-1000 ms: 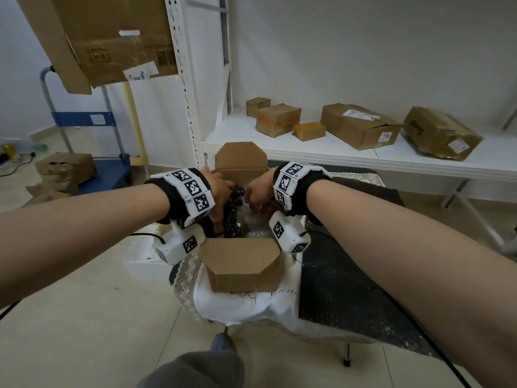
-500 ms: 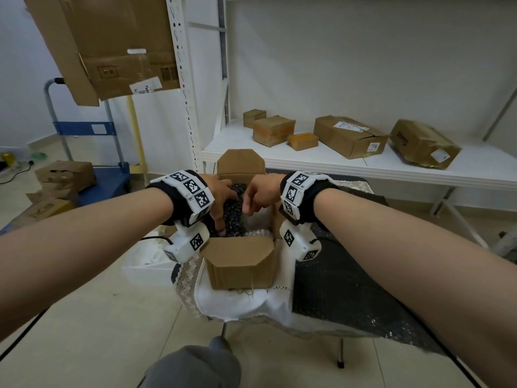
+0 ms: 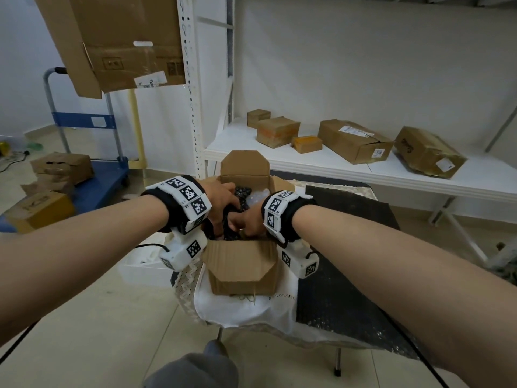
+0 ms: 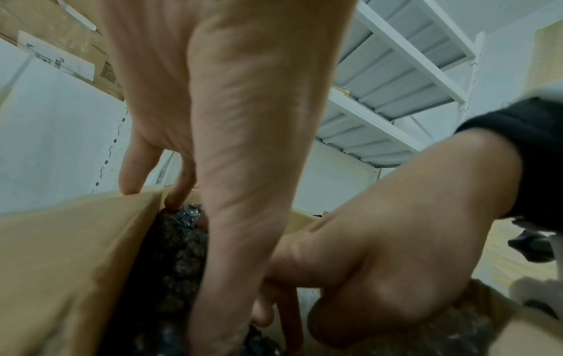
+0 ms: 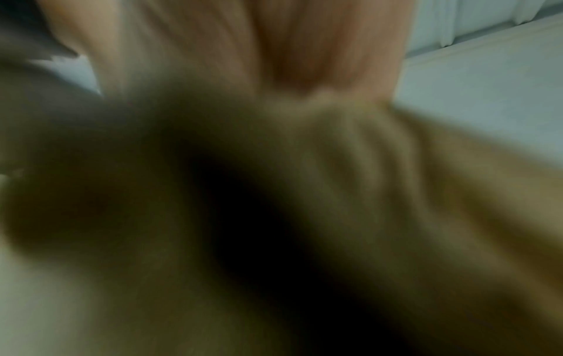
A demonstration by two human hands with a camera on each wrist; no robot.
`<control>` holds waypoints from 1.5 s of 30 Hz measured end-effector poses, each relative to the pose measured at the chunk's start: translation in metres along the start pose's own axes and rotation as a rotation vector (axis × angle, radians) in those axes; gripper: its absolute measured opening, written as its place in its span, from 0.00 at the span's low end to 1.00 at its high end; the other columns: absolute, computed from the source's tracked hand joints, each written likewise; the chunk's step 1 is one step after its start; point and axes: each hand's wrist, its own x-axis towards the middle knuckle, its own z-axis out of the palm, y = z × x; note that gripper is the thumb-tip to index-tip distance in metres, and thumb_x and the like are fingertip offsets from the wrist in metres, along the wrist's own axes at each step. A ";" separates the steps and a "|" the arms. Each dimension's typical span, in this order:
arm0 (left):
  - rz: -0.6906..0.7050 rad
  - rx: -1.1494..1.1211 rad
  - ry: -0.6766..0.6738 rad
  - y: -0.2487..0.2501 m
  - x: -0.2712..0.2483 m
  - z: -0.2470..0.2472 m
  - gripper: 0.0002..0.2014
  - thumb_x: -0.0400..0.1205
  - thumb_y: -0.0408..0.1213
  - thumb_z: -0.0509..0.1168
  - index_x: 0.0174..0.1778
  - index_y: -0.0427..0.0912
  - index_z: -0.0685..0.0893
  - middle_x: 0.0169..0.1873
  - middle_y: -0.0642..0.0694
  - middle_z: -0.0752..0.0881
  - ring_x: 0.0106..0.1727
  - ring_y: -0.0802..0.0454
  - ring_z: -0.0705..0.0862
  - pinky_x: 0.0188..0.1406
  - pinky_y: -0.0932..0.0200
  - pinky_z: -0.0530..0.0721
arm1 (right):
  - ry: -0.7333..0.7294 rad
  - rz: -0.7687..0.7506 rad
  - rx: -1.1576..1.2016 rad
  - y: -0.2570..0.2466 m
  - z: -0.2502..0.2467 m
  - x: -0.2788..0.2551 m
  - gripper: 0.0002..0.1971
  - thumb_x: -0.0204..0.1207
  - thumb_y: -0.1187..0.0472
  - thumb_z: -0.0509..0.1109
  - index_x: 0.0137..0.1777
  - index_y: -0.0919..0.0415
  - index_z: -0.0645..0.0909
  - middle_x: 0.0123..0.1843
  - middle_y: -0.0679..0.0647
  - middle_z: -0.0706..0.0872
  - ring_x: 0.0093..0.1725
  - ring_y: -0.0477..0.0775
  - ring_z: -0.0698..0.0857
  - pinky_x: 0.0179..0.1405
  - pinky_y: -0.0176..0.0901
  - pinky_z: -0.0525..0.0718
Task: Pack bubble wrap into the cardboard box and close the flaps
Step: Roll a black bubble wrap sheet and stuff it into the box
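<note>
A small cardboard box [image 3: 242, 278] stands on a white cloth, its far flap [image 3: 244, 167] upright and its near flap [image 3: 237, 254] folded outward. Black bubble wrap [image 3: 242, 191] and some clear bubble wrap [image 3: 258, 196] fill it. My left hand [image 3: 221, 198] reaches in at the left wall. In the left wrist view its fingers [image 4: 180, 190] point straight down onto the black bubble wrap [image 4: 180, 243], the little finger on the box wall [image 4: 70, 253]. My right hand [image 3: 247, 223] pushes down beside it, fingers [image 4: 289, 315] pointing into the box. The right wrist view is a blur.
A black bubble wrap sheet [image 3: 344, 278] covers the table's right half. Behind stands a white shelf [image 3: 335, 170] with several cardboard boxes. A blue trolley [image 3: 98, 177] with boxes is at the left, and a white box [image 3: 140, 273] lies on the floor beside the table.
My right hand has shifted from the far side of the box toward the near side and sunk lower into the wrap. The left hand stays at the left wall.
</note>
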 end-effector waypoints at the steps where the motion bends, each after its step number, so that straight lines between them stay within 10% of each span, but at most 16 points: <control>1: 0.010 0.011 0.000 -0.002 0.002 0.001 0.47 0.62 0.66 0.77 0.78 0.64 0.69 0.64 0.50 0.68 0.66 0.45 0.73 0.67 0.43 0.78 | 0.016 0.004 -0.043 -0.002 0.001 0.003 0.08 0.80 0.63 0.59 0.55 0.52 0.64 0.44 0.55 0.75 0.40 0.57 0.74 0.44 0.54 0.72; 6: 0.035 0.111 -0.015 -0.006 0.009 0.007 0.41 0.64 0.73 0.71 0.74 0.67 0.72 0.65 0.52 0.66 0.68 0.44 0.67 0.69 0.41 0.74 | 0.044 0.026 -0.215 -0.008 0.007 0.021 0.22 0.87 0.54 0.53 0.79 0.59 0.61 0.73 0.66 0.73 0.66 0.68 0.78 0.69 0.57 0.73; 14: -0.012 0.247 -0.050 -0.013 0.027 0.025 0.38 0.68 0.74 0.66 0.72 0.60 0.78 0.79 0.54 0.63 0.78 0.41 0.60 0.76 0.42 0.60 | 0.068 0.021 -0.167 -0.010 -0.004 0.015 0.19 0.85 0.59 0.57 0.75 0.63 0.66 0.68 0.65 0.78 0.58 0.61 0.78 0.62 0.53 0.73; 20: -0.015 0.296 -0.081 -0.004 0.028 0.020 0.31 0.72 0.68 0.64 0.64 0.52 0.84 0.75 0.55 0.68 0.71 0.43 0.67 0.70 0.41 0.72 | 0.107 0.023 -0.032 -0.004 0.002 0.006 0.10 0.84 0.59 0.61 0.63 0.59 0.74 0.62 0.61 0.80 0.63 0.62 0.79 0.63 0.51 0.71; 26: -0.049 0.151 -0.118 -0.002 0.027 0.011 0.34 0.61 0.70 0.71 0.60 0.56 0.77 0.50 0.47 0.83 0.50 0.50 0.82 0.45 0.57 0.79 | 0.160 0.099 0.316 -0.001 -0.013 -0.019 0.06 0.81 0.70 0.58 0.51 0.58 0.71 0.50 0.54 0.78 0.48 0.57 0.78 0.35 0.40 0.78; 28: -0.037 0.007 -0.112 -0.006 0.019 0.003 0.40 0.54 0.73 0.71 0.60 0.56 0.83 0.50 0.49 0.88 0.51 0.48 0.86 0.51 0.52 0.85 | 0.201 0.091 0.538 0.002 -0.018 -0.024 0.11 0.80 0.75 0.53 0.43 0.58 0.68 0.47 0.53 0.82 0.43 0.59 0.82 0.23 0.36 0.81; 32: -0.067 -0.155 -0.097 -0.005 0.002 -0.011 0.42 0.60 0.67 0.76 0.70 0.54 0.80 0.61 0.50 0.85 0.61 0.46 0.83 0.65 0.45 0.82 | 0.254 0.092 0.725 0.009 -0.029 -0.040 0.13 0.80 0.74 0.50 0.39 0.57 0.67 0.59 0.64 0.86 0.50 0.62 0.85 0.40 0.50 0.86; 38: -0.091 -0.186 -0.014 0.014 -0.013 -0.040 0.32 0.71 0.61 0.74 0.70 0.52 0.81 0.61 0.49 0.85 0.62 0.46 0.82 0.60 0.52 0.80 | 0.449 0.137 0.754 0.028 -0.030 -0.069 0.10 0.84 0.66 0.58 0.41 0.55 0.73 0.56 0.62 0.90 0.47 0.55 0.87 0.53 0.55 0.88; 45: -0.033 -0.213 0.227 0.062 -0.019 -0.091 0.23 0.75 0.61 0.69 0.61 0.52 0.85 0.56 0.49 0.88 0.59 0.48 0.83 0.65 0.52 0.80 | 0.699 0.249 0.792 0.054 -0.014 -0.112 0.04 0.84 0.60 0.62 0.47 0.57 0.75 0.48 0.57 0.92 0.44 0.53 0.90 0.43 0.43 0.86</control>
